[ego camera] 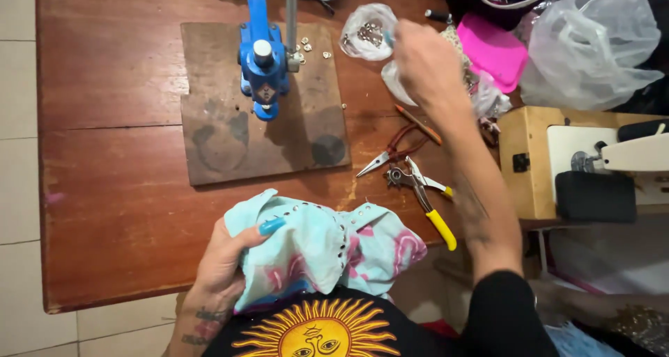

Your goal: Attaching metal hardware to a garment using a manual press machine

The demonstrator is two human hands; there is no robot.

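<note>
Bench (111,190): reddish wood, worn at the near edge; it carries the tools within arm's reach of the seated person.
Left hand (226,263): closed on the garment, thumb with its blue nail laid on top and fingers tucked beneath, pinching a fold, apparently to keep the cloth from sliding off the bench edge.
Garment (327,249): pale turquoise cloth with pink print, bunched at the near edge of the bench against the person's body; a row of small metal studs runs along one seam, turned upward so the studded line stays in sight.
Base board (265,103): brown slab lying flat on the bench, giving the press a firm footing; dark round marks show on it.
Hand press (263,61): blue, upright on the board, its lever rising out of view; a few loose metal studs lie just beside its head.
Bag of studs (368,33): small clear plastic bag, mouth open, behind the board's right corner.
Right hand (425,64): reached out across the bench, fingertips at the bag's mouth; whether they pinch a stud I cannot tell, since the back of the hand hides them.
Pliers (390,151): red-handled, lying open near the board.
Punch pliers (425,200): yellow-handled, just beside them, handles toward the person for easy pickup.
Sewing machine (592,155): far right, in its wooden case.
</note>
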